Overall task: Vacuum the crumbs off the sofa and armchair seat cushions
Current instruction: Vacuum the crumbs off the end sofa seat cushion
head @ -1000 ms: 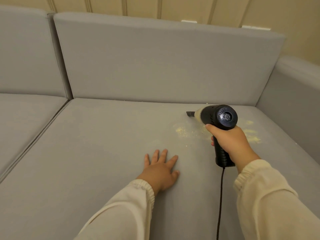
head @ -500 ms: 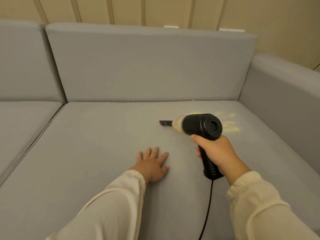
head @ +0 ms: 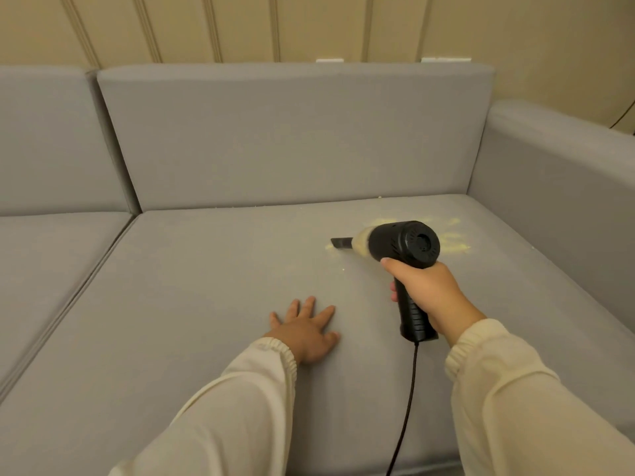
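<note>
2 hands [head: 305, 329], 1 vac [head: 405, 249], 2 seat cushions [head: 192, 304], 2 back cushions [head: 292, 139].

Sofa cushions [head: 213, 304] were plain grey. The handheld vacuum [head: 409, 249] was black with a translucent cream dust cup and black cord [head: 407, 407]. Crumbs [head: 453, 247] were pale yellow. Sleeves [head: 536, 407] were cream; the panelled wall [head: 309, 25] was beige, vertically ribbed.

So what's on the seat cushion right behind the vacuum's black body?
Yellow crumbs lie scattered on the seat cushion beyond the handheld vacuum. Its body covers part of the patch, hiding how far it spreads underneath.
</note>
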